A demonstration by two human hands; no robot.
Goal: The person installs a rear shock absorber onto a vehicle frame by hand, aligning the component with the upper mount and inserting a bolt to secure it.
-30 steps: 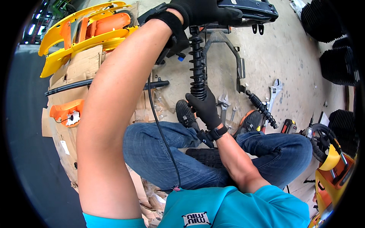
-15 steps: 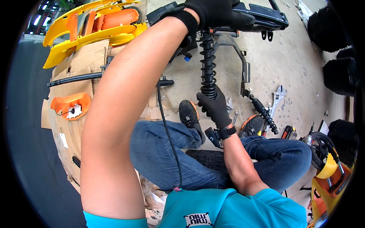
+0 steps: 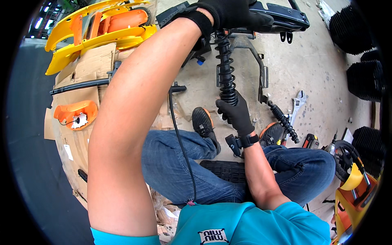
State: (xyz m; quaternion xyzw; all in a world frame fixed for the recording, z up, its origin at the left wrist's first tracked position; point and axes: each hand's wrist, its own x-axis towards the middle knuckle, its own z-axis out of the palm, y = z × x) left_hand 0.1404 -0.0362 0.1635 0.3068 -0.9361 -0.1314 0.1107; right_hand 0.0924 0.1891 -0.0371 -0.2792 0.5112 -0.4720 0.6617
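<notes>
A black coil-spring shock absorber point(image 3: 226, 69) hangs nearly upright in front of me, its upper end meeting a black metal frame point(image 3: 286, 18). My right hand point(image 3: 237, 114), in a black glove, is closed round the shock's lower end. At the top of the view my left hand point(image 3: 234, 15), also gloved in black, grips the frame just above the shock; some of its fingers are hidden. A second shock absorber point(image 3: 281, 120) slants down from a bent frame tube point(image 3: 258, 61) to the right.
An adjustable wrench point(image 3: 299, 102) lies on the floor at right, near a red-and-black tool point(image 3: 310, 141). Yellow and orange body panels point(image 3: 102, 24) rest on cardboard point(image 3: 87, 67) at far left, with an orange cover point(image 3: 77, 114) nearer. Black ribbed stacks point(image 3: 363, 81) line the right side.
My right hand has swung the shock's lower end slightly to the right, tilting it a little. My left hand stays in place on the frame.
</notes>
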